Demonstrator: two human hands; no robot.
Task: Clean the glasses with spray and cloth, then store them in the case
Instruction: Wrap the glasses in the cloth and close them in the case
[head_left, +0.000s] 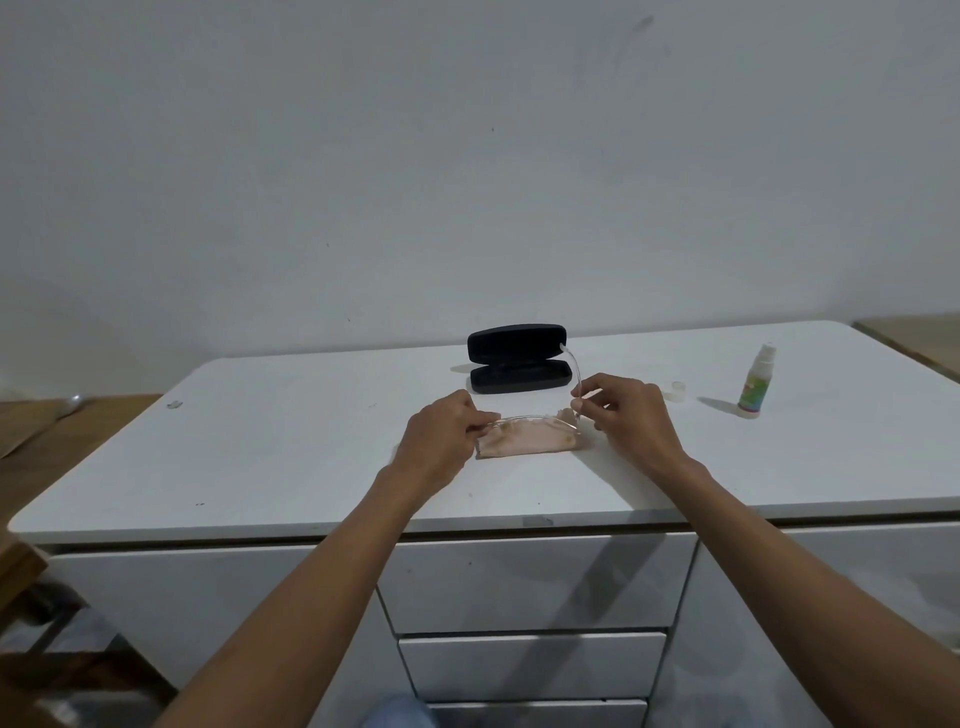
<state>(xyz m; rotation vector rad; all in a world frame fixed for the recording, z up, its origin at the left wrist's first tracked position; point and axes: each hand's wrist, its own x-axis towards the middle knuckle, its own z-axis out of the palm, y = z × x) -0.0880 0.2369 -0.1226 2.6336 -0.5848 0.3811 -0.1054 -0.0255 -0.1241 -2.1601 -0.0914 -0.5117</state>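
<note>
1. Glasses (524, 417) sit between your two hands, low over the pink cloth (522, 441) on the white surface (291, 441); their front runs left to right across your view.
2. Your left hand (441, 436) pinches the frame's left end, fingers curled in on it.
3. Your right hand (623, 410) pinches the right temple arm (571, 371), which is swung open and points away from you, its tip reaching up toward the case.
4. Case (517, 359) lies open just beyond the glasses, its long axis also left to right, parallel to the frame.
5. Judging by this, fold that temple flat first, then carry the frame straight forward; no turning should be needed.
6. Spray bottle (753, 384) stands well to your right, with its cap (677, 389) beside it, nearer your right hand.
</note>
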